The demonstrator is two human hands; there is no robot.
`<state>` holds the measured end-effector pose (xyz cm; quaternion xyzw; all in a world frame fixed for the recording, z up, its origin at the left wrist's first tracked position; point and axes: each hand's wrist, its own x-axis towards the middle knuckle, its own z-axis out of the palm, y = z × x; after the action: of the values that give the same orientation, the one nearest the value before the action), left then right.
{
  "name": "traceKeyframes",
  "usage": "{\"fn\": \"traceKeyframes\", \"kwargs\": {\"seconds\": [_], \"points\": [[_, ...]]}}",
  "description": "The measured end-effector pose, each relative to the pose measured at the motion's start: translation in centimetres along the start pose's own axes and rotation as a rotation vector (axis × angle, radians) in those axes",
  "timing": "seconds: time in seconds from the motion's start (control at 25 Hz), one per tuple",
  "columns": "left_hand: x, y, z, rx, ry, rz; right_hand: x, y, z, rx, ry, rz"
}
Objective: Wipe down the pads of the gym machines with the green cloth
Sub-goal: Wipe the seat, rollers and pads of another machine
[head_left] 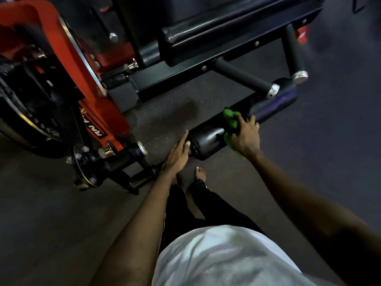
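A: Quick, where's the cloth?

B: I see the green cloth [231, 120] bunched on top of the black roller pad [208, 141], low down near the floor [319, 162]. It sits about midway along the roller.

A: Right hand?

B: The right hand [245, 139] is on the cloth, fingers curled over it and pressing it onto the pad. There's a ring [257, 126] on one finger.

A: Left?

B: The left hand [177, 153] holds nothing, fingers straight and close together. It's at the near end of the roller. The thumb is right by the pad's end cap; I can't tell if it touches.

A: Anything else?

B: The red machine frame [61, 50] is on the left, and a long black bench pad [216, 25] is up top. Two black grip handles [243, 76] stick out below it, above the far end of the roller. A bare foot [200, 173] is on the floor just in front of the roller, and a white shirt [216, 254] is at the bottom.
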<state>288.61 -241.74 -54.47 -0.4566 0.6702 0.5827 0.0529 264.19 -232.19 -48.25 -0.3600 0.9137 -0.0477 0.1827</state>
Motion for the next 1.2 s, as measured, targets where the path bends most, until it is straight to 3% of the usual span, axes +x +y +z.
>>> {"fn": "traceKeyframes", "kwargs": {"seconds": [0.16, 0.4, 0.52, 0.68, 0.84, 0.88, 1.0, 1.08, 1.2], "points": [[0.8, -1.7, -1.0, -0.047, 0.020, 0.057, -3.6, -3.4, 2.9, 0.123, -0.057, -0.018], [0.8, 0.2, -2.2, -0.381, 0.007, -0.046, -9.5, -5.1, 5.5, -0.008, -0.149, -0.350], [1.1, 0.7, -1.6, -0.390, 0.009, -0.017, -8.6, -3.0, 4.7, 0.019, -0.126, -0.438], [1.4, 2.1, -0.1, -0.276, 0.061, 0.030, -5.6, -0.4, 3.5, 0.083, -0.060, -0.312], [1.8, 1.7, 0.8, -0.223, 0.046, 0.045, -2.4, -0.4, 2.4, 0.197, 0.068, 0.006], [1.7, 1.9, 0.7, -0.255, 0.044, 0.040, -2.7, -1.3, 2.6, 0.159, 0.051, -0.009], [1.9, 2.3, 0.3, -0.575, 0.082, -0.060, -5.1, -3.2, 3.9, -0.039, -0.086, -0.298], [1.9, 2.4, -0.1, -0.672, 0.086, -0.089, -4.4, -1.4, 3.7, -0.119, -0.116, -0.402], [1.9, 2.6, 0.6, -0.289, 0.070, 0.004, -0.5, 3.0, 1.9, -0.156, -0.006, -0.285]]}}
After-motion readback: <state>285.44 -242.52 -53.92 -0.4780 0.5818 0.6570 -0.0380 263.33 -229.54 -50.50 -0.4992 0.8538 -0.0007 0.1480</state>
